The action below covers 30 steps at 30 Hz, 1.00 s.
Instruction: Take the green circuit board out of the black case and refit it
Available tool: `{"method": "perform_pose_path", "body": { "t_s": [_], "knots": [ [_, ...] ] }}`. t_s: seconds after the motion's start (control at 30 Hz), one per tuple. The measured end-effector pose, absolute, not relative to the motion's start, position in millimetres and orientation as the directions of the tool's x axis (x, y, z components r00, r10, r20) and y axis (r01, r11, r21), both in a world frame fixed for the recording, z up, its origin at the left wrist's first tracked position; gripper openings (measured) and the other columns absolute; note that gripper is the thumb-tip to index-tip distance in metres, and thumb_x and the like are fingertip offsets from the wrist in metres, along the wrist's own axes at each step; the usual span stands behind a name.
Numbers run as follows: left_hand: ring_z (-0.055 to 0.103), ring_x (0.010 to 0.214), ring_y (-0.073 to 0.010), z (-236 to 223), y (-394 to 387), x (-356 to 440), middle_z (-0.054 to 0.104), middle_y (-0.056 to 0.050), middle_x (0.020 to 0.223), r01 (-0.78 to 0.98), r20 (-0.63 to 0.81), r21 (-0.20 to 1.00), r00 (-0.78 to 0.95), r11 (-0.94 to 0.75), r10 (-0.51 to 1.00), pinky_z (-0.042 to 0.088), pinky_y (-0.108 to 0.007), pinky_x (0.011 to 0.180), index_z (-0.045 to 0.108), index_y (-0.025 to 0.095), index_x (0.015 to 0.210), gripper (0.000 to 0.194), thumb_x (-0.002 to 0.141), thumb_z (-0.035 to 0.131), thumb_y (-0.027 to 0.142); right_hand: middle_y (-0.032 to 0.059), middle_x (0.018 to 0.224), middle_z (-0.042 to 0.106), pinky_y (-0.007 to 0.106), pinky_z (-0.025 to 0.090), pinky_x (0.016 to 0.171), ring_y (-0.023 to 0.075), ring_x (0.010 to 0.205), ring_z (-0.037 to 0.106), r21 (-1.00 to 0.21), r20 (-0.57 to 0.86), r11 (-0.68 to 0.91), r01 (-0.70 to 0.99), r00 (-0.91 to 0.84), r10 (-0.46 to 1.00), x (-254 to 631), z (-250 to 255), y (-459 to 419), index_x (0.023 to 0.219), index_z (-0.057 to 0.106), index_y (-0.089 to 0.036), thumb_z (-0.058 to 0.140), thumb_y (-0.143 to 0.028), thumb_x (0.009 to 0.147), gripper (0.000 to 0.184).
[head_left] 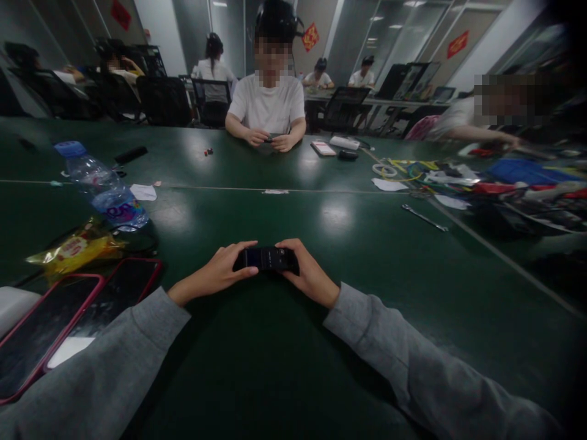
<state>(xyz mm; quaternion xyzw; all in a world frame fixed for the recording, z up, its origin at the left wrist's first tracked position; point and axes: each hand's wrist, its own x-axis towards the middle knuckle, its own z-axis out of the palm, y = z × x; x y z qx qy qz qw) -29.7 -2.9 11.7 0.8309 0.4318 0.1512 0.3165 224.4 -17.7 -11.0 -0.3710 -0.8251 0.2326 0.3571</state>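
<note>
Between my two hands is a small black handheld device [268, 260], lying sideways, with a dark screen on its left part and small pale markings on its right part. My left hand [229, 263] grips the left end, thumb along the near edge and fingers over the far edge. The right end sits in my right hand [305, 269], fingers curled at the far corner and thumb below. Both hands are close to the green tabletop [261, 354]; whether the device touches it I cannot tell. Its exact kind is not clear.
At left are a water bottle [103, 186], a yellow snack packet [76, 250] and phones with red edges [50, 327]. A wrench [424, 218] lies at right, near a pile of cables [413, 171]. Across the table a person [268, 101] holds a small dark object.
</note>
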Motion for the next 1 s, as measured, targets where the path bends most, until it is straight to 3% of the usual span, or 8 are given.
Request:
{"method": "perform_pose_path", "body": {
  "t_s": [0.2, 0.37, 0.57, 1.0],
  "knots": [
    [0.051, 0.118, -0.0309, 9, -4, -29, 0.051, -0.011, 0.135, 0.628, -0.013, 0.661, 0.557, -0.411, 0.831, 0.041, -0.050, 0.098, 0.038, 0.026, 0.139, 0.063, 0.086, 0.050, 0.059, 0.0091, 0.122, 0.051, 0.049, 0.046, 0.099, 0.0254, 0.116, 0.053, -0.794, 0.346, 0.509, 0.332, -0.442, 0.828, 225, -9, -15, 0.126, 0.041, -0.025, 0.070, -0.031, 0.080, 0.054],
    [0.050, 0.117, -0.0316, 8, -3, -29, 0.051, -0.011, 0.136, 0.628, -0.024, 0.665, 0.558, -0.403, 0.829, 0.040, -0.051, 0.098, 0.038, 0.025, 0.139, 0.065, 0.085, 0.051, 0.059, 0.0088, 0.112, 0.061, 0.047, 0.048, 0.098, 0.0212, 0.110, 0.060, -0.958, 0.198, 0.256, 0.130, -0.346, 0.917, 229, -9, -6, 0.119, 0.046, -0.024, 0.054, -0.043, 0.091, 0.035],
    [0.049, 0.120, -0.0321, 9, -3, -27, 0.049, -0.010, 0.140, 0.600, 0.014, 0.669, 0.581, -0.440, 0.814, 0.037, -0.052, 0.101, 0.038, 0.027, 0.139, 0.065, 0.084, 0.054, 0.057, 0.0089, 0.113, 0.064, 0.047, 0.050, 0.097, 0.0215, 0.109, 0.062, -0.987, 0.131, 0.155, 0.050, -0.321, 0.938, 232, -6, -5, 0.118, 0.049, -0.023, 0.065, -0.040, 0.084, 0.041],
    [0.048, 0.122, -0.0331, 12, -4, -28, 0.046, -0.010, 0.142, 0.595, -0.050, 0.716, 0.565, -0.365, 0.824, 0.039, -0.053, 0.100, 0.034, 0.031, 0.141, 0.074, 0.078, 0.063, 0.055, 0.0080, 0.115, 0.065, 0.049, 0.047, 0.100, 0.0218, 0.111, 0.062, -0.996, 0.085, 0.079, -0.031, -0.330, 0.940, 238, -6, -3, 0.120, 0.051, -0.024, 0.070, -0.034, 0.080, 0.045]
  ]
}}
